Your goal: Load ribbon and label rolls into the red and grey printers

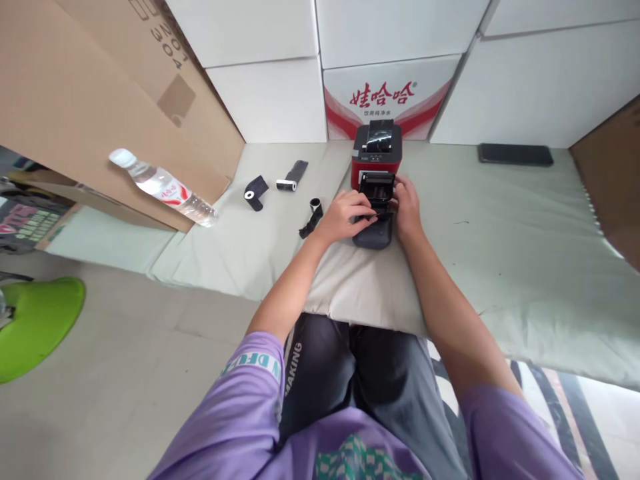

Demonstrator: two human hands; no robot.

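Printer [376, 213], small, dark grey plastic body with its black lid hinged open, sits on a beige cushion [360, 287] at the near edge of a pale green padded mat [500, 253]. Left hand [345, 215] lies over the printer's left side, fingers curled and reaching into the open compartment; what the fingertips pinch cannot be told. Right hand [407, 208] grips the right side of the printer, fingers bent around its edge.

Directly behind, touching or nearly touching the open lid, stands a second printer [377, 152], red boxy casing with a glossy black top. It backs onto a white carton with red print [393, 97] in a wall of plain white cartons [280, 93].

Just left of the left hand: a small black roll [315, 204] with a loose black strip trailing toward the near edge. Farther left on the mat: a dark roll with a white core [253, 195], and a white-ended roll with black ribbon unwound [293, 179].

Clear plastic water bottle [163, 187], white cap, red label, lies tilted against a leaning sheet of brown corrugated cardboard [100, 100] at the mat's far left corner.

Flat black phone [515, 155] lies at the far right edge of the mat, well apart from the hands.

Green plastic object [35, 327], rounded, rests on the tiled floor at the left.
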